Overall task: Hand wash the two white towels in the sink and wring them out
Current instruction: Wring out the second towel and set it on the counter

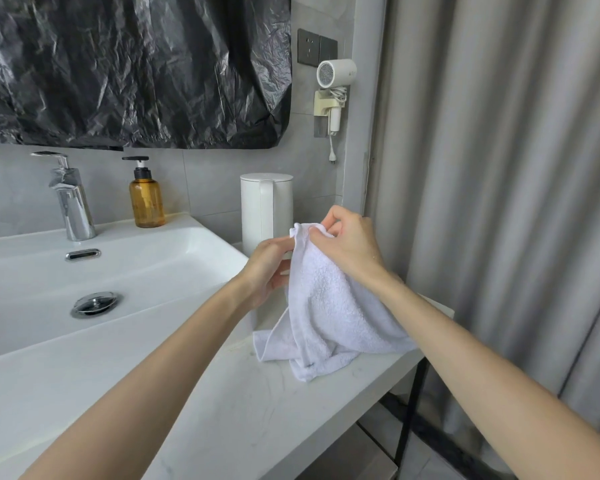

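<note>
White towel hangs from my two hands over the marble counter, right of the sink, its lower folds resting on the counter. My right hand pinches its top corner; my left hand grips the edge just beside it. A white kettle stands directly behind my hands, partly hidden by them. Farther left are an amber soap bottle and the chrome faucet. A grey curtain hangs close on my right.

both arms extended, left hand and right hand pinching the towel.
</note>
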